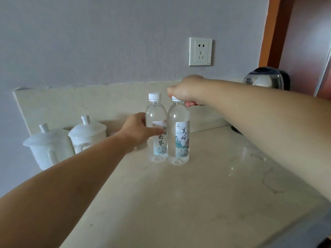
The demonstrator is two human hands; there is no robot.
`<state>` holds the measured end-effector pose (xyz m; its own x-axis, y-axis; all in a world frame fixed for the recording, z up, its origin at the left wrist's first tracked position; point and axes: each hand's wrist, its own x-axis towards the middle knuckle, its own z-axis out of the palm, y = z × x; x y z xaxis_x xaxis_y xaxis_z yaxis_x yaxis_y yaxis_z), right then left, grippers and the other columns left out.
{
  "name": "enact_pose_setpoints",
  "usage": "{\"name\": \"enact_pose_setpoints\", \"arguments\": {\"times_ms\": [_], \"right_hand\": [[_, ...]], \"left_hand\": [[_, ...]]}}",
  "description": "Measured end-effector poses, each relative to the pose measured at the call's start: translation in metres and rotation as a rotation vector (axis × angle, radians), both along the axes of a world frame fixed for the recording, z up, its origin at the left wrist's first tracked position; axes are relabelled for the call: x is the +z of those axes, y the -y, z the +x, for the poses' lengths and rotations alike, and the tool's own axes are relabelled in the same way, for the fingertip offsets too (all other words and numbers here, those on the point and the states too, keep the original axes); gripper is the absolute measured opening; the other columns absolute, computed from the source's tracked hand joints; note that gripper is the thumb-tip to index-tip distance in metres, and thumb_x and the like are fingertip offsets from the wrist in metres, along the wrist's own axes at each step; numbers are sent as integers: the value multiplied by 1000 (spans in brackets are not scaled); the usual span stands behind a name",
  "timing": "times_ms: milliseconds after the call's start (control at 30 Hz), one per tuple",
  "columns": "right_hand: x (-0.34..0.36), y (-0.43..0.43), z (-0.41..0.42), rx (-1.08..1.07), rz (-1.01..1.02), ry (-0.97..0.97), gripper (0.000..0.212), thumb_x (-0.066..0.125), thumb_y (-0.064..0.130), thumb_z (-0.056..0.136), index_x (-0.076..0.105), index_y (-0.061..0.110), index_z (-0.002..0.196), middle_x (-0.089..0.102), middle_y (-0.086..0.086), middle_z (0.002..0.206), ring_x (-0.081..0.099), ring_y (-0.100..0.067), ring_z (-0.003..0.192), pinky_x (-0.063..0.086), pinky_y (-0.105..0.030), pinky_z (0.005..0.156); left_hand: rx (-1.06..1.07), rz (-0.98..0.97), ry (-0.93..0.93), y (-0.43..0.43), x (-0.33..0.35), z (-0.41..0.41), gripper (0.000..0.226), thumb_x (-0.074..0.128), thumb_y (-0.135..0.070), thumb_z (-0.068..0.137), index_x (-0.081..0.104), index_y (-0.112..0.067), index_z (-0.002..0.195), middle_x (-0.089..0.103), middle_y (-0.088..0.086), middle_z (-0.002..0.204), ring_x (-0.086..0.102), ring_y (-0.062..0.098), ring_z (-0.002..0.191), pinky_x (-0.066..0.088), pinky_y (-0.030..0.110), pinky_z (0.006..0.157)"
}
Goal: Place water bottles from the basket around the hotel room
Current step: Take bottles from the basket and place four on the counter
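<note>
Two clear plastic water bottles stand upright on a pale marble-look countertop [179,194], side by side and touching, a little above the middle of the view. Both have white screw caps and white labels with black brush characters.

The left bottle [155,113] is held by the left hand [138,130], which comes in from seven o'clock. Its thumb lies across the front of the label and its fingers curl round the back of the body, so the hand grasps the bottle at mid-height.

The right bottle [179,122] is held at the top by the right hand [186,91], which reaches in from three o'clock. The hand is clenched over the cap from above and its fingers close round the neck; only the lower rim of the cap shows beneath it.

Both bottles rest with their bases on the counter, near the stone backsplash [71,104] that runs along the wall.

At nine o'clock from the bottles, two white lidded ceramic cups sit against the backsplash: the nearer cup [87,135] just beside the left forearm and the farther cup [48,147] touching it at its left.

At twelve o'clock above the bottles, a white wall socket [200,51] is set in the grey wall. At two o'clock, a shiny electric kettle [266,78] stands by a wooden door frame [274,29].
</note>
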<state>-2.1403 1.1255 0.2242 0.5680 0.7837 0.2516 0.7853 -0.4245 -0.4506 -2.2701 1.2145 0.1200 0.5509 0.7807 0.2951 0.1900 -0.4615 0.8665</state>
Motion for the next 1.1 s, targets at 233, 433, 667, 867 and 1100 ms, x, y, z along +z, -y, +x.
{"name": "enact_pose_setpoints", "arguments": {"times_ms": [233,433,667,867,1100], "right_hand": [[-32,24,25,227,12,71,105,26,97,49,63,15,103,64,-1,55,63,-15,46,42,-23,48],[-130,33,60,584,-47,-186,76,85,41,57,37,31,116,46,21,92,52,3,79,43,-16,54],[-170,-5,73,589,150,-341,58,89,30,56,48,27,98,52,15,85,53,-3,74,38,-19,62],[-166,-38,65,458,163,-324,65,88,33,55,43,18,99,59,8,91,60,-18,85,46,-30,66],[-162,-69,52,460,79,-236,66,84,38,57,56,17,114,68,-5,103,65,-25,92,55,-37,81]], "left_hand": [[238,226,-164,15,-12,-4,67,84,-27,64,54,-21,123,64,-9,92,64,13,87,50,26,71],[525,315,-403,41,-51,3,53,84,-43,57,43,-22,81,50,-11,68,57,21,77,36,28,58],[658,325,-510,36,-66,6,46,78,-47,66,63,-10,89,63,6,95,50,20,85,36,25,71],[658,354,-590,30,-69,11,35,72,-44,74,56,-13,82,54,3,85,55,24,92,37,27,71],[644,294,-726,9,-65,15,30,61,-38,86,56,-9,82,65,11,95,57,26,85,39,29,66]]}}
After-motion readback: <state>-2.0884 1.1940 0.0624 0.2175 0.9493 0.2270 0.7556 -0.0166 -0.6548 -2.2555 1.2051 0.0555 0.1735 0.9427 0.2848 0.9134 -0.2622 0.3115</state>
